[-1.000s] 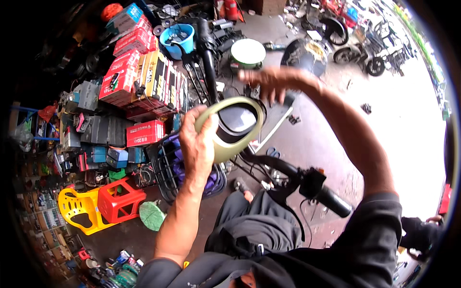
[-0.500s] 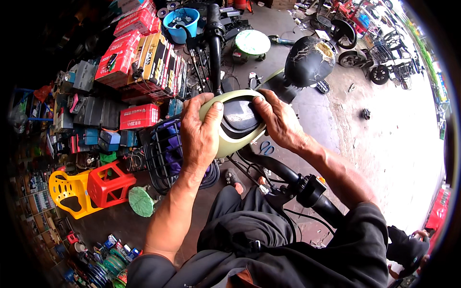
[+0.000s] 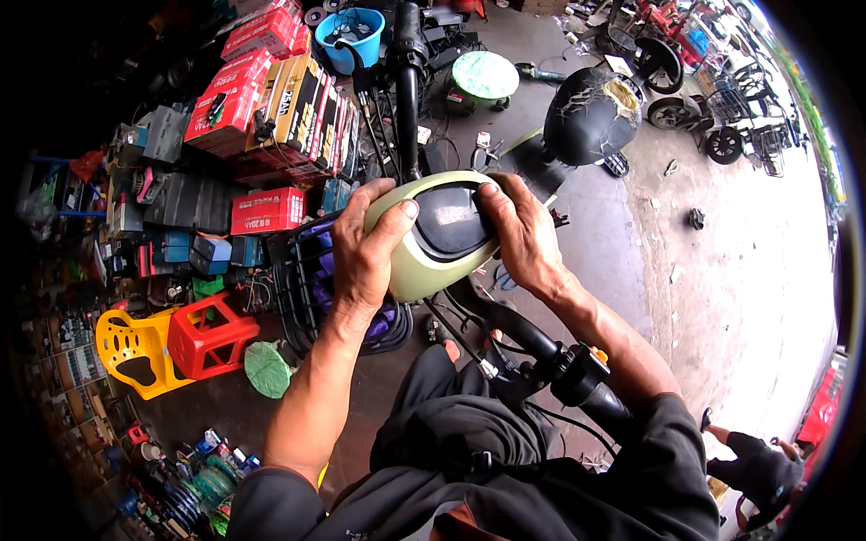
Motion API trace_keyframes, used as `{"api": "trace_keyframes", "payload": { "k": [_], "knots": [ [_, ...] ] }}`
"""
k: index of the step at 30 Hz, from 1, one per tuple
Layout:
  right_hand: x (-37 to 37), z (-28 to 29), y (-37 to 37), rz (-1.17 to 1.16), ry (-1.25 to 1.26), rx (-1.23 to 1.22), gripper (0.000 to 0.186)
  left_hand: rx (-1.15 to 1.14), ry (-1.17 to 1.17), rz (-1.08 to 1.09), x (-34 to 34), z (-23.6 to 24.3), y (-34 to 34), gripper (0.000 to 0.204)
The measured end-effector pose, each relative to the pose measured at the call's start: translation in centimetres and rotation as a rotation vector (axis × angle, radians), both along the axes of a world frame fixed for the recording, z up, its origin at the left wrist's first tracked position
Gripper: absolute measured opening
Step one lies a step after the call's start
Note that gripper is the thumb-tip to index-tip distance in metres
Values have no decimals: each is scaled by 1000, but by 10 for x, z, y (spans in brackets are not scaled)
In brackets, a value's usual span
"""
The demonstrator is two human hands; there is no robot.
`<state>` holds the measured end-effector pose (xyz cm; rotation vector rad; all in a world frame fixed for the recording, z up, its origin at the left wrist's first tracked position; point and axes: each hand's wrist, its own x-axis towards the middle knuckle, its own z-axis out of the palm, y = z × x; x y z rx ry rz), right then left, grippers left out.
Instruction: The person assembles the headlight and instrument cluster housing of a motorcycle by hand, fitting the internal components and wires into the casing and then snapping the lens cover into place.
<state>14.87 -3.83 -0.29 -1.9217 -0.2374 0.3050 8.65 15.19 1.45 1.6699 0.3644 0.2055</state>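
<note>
My left hand grips the left side of a pale olive-green oval housing with a dark glossy display set in it, thumb on the rim. Opposite it, my right hand holds the housing's right side, thumb pressing at the display's edge. The housing sits at the middle of black handlebars, whose near end has a switch block and cables. Below and left is a black wire basket with purple material inside.
Battery cartons are stacked at left, near a blue bucket, yellow chair and red stool. Ahead are a cracked black seat and round stool. Scooters stand top right; another person is lower right.
My right hand has come down from above onto the housing's right side. The housing has turned slightly and its display looks more flush within the green rim.
</note>
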Motion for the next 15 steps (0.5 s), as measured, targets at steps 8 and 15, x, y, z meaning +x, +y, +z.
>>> {"api": "trace_keyframes", "payload": {
  "k": [8,15],
  "knots": [
    [-6,-2,3,-46,-46,32,45,-63,25,-26,1,1,4,46],
    [-6,-6,7,-50,-58,83,43,-129,-1,-42,1,-9,12,46]
  ]
}}
